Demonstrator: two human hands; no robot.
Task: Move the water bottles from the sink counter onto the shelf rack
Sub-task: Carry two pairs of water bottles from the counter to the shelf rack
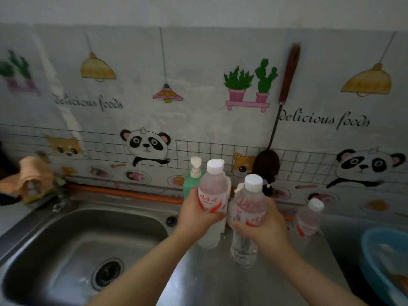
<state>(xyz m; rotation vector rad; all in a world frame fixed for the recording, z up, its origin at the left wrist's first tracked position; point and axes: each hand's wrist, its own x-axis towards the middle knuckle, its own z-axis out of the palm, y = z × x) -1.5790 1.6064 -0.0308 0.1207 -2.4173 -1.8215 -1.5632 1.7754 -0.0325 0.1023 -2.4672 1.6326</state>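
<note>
My left hand point(196, 214) grips a clear water bottle point(213, 191) with a white cap and red label, held above the steel counter point(209, 281). In my right hand point(267, 230) is a second bottle of the same kind point(249, 208), also lifted, its base hanging below my fingers. A third such bottle point(309, 219) stands on the counter to the right, near the wall. No shelf rack is in view.
A steel sink point(72, 250) with a drain lies at the left. A green pump soap bottle point(193, 182) and a dark brush point(268, 160) stand against the decorated wall. A blue basin point(386, 261) sits at the right edge; a cloth point(31, 175) hangs at far left.
</note>
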